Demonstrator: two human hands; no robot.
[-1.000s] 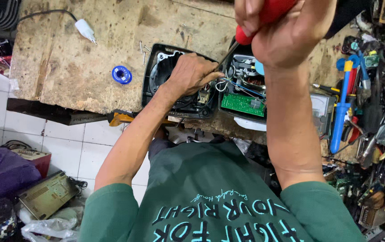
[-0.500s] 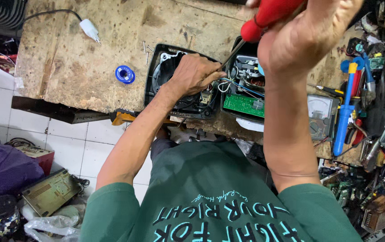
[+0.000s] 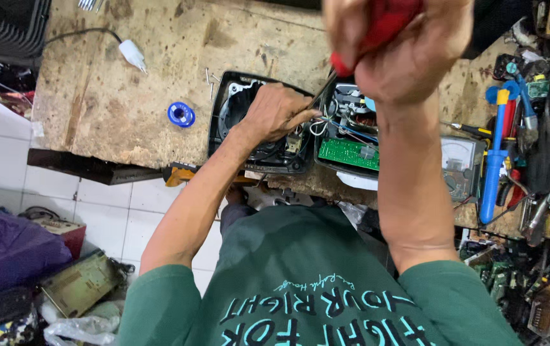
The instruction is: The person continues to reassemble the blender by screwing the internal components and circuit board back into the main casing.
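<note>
Below, left hand pressing opened black casing; right hand clenched round red-handled screwdriver above.

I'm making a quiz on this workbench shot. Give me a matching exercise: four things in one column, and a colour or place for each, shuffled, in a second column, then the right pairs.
Things:
1. screwdriver handle
2. solder spool
3. circuit board
4. plug

Colour and place:
A. green, inside the opened casing, right half
B. white, on a dark cable at the bench's far left
C. red, gripped in the right hand
D. blue, alone on the bare wooden bench top, left of the casing

Pairs: 1-C, 2-D, 3-A, 4-B
</note>
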